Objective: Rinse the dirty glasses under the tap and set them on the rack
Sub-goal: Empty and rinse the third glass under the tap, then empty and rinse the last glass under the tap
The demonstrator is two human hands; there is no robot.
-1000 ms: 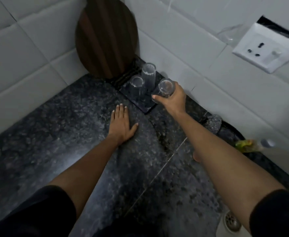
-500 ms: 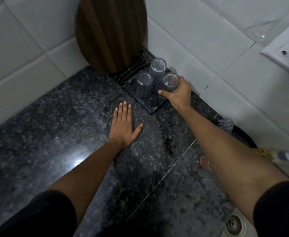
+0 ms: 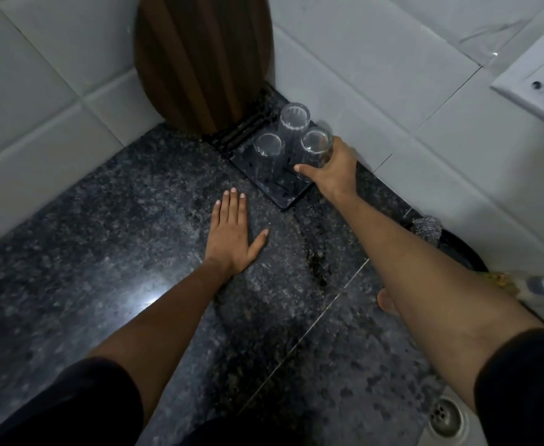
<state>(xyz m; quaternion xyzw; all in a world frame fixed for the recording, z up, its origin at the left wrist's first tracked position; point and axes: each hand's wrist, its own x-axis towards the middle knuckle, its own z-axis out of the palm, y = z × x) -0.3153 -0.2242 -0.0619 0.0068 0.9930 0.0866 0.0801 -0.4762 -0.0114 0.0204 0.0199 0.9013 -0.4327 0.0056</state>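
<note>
Gripping the third glass with the right hand, thumb curled round its near wall and fingers wrapped round its far side, hidden behind it. Standing upright, long axis vertical, over the near right part of the rack; unclear whether touching down on the rack or hanging just above it. Sitting just right of the short glass and just in front of the tall glass, both upright on the rack, nearly touching. Resting the left hand flat on the counter, fingers straight and spread, short of the rack's near corner, holding nothing. Leaning a wooden board against the tiled wall behind the rack. Judging the coming move as a release straight down then a withdrawal toward the rack's near right edge, away from the two neighbours
</note>
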